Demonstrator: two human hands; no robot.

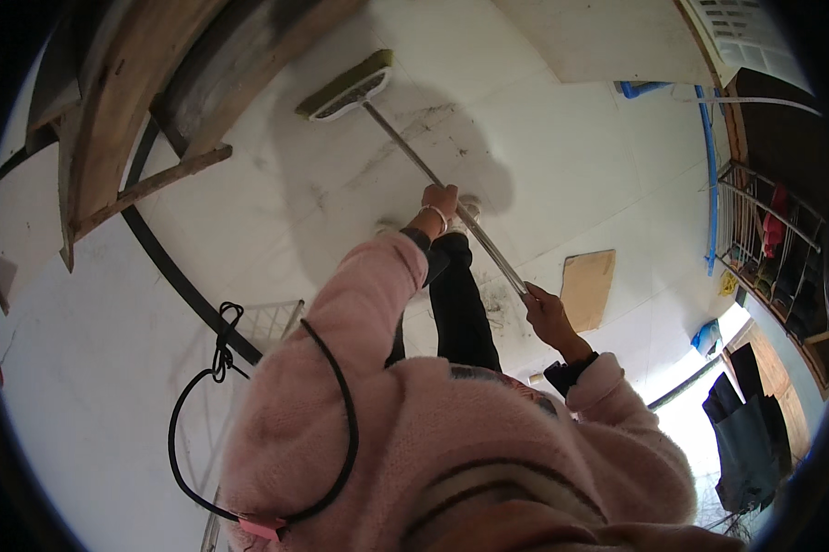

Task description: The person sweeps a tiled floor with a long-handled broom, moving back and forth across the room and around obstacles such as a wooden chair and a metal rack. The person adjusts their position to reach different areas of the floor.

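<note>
A broom (349, 88) with a yellowish-green bristle head and white mount rests on the pale tiled floor (566, 159). Its slim metallic handle (404, 146) runs diagonally back towards my body. Partway along the handle, my left hand (441, 201) is wrapped around it; a pale bracelet circles that wrist. Near the handle's close end, my right hand (549, 316) grips it too. Dark dirt streaks and small bits of debris (461, 148) lie on the floor beside the handle, between the broom head and my feet.
Wooden furniture (135, 103) stands at the upper left. A flat cardboard piece (589, 290) lies to the right. Beyond it are a blue pipe (712, 186) and a metal rack (773, 241) holding shoes. A black cable (173, 428) loops by my left arm.
</note>
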